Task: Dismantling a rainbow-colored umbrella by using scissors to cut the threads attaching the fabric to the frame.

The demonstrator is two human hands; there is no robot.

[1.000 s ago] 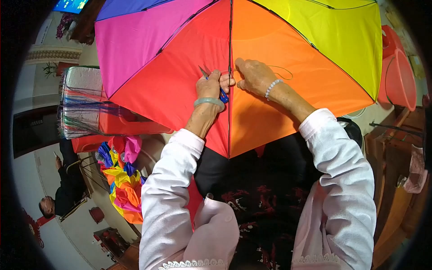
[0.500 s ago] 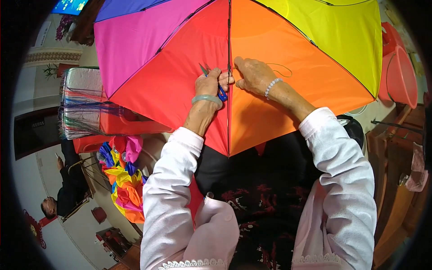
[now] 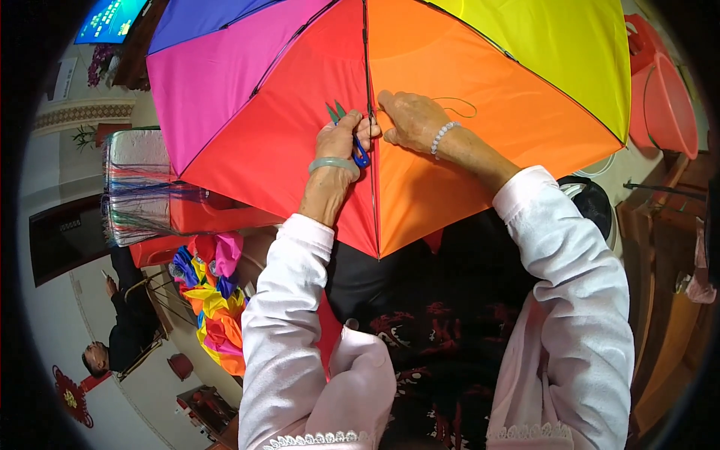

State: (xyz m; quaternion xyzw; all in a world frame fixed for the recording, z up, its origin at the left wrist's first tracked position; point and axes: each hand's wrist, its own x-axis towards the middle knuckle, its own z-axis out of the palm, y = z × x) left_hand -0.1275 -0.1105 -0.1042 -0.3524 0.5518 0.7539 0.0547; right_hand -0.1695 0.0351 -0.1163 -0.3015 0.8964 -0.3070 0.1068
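Note:
A rainbow umbrella (image 3: pixel 450 165) lies spread in front of me with its underside and dark ribs facing up. My left hand (image 3: pixel 343 139), a pale bangle at its wrist, holds small blue-handled thread snips (image 3: pixel 360 153), blades pointing away from me. Its fingertips also touch the rib (image 3: pixel 369 82) where the red and orange panels meet. Just right of that rib, my right hand (image 3: pixel 412 120) is closed in a pinch, a beaded bracelet on the wrist. A thin thread (image 3: pixel 471 105) loops out from it over the orange panel; whether a needle is in the fingertips is hidden.
Left stands a pale block (image 3: pixel 135 154) draped with several coloured threads, on a red stool-like support (image 3: pixel 217 214). Below it is a heap of colourful folded fabric (image 3: pixel 217 300). A seated person (image 3: pixel 131 330) is farther left. Pink buckets (image 3: pixel 664 105) and wooden furniture (image 3: pixel 667 300) are at right.
The umbrella and both hands have shifted slightly left in the picture as the view turned a little. Both hands keep the same grip at the rib.

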